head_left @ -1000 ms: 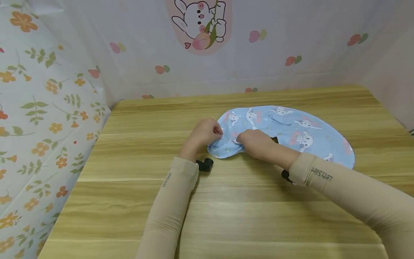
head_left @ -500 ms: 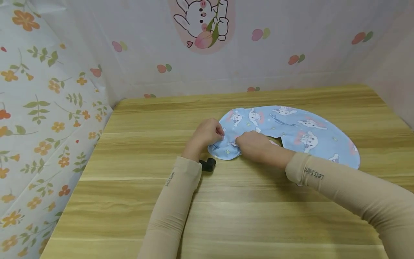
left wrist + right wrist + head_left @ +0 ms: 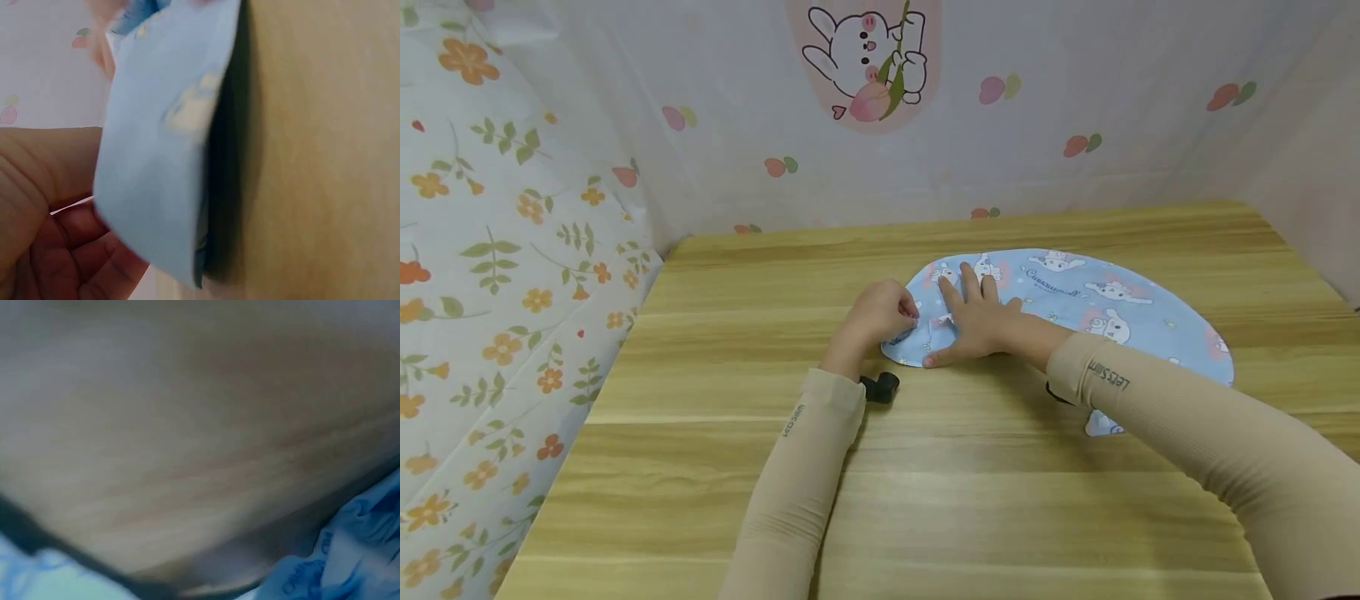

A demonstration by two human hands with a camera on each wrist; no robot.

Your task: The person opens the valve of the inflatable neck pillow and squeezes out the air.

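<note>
A light blue cloth piece (image 3: 1052,287) with white cartoon characters lies on the table, curved like a U. My left hand (image 3: 877,315) pinches its left end between thumb and fingers. In the left wrist view the cloth's rounded end (image 3: 153,156) stands out from the left hand (image 3: 53,219). My right hand (image 3: 981,321) rests on the cloth beside it, fingers spread, with the thumb at the near edge. A small fold lies between the two hands. Blurred in the right wrist view, crumpled blue cloth (image 3: 297,575) shows at the lower right.
The wood-grain table (image 3: 715,475) extends around the cloth. Behind it hangs a printed backdrop (image 3: 865,167), and a flowered sheet (image 3: 512,333) is on the left. A black wrist-worn device (image 3: 883,387) sits by my left wrist.
My right hand has let go of the bunched cloth it gripped and now rests with spread fingers on it. The cloth lies flatter there. My left hand stays at the left end.
</note>
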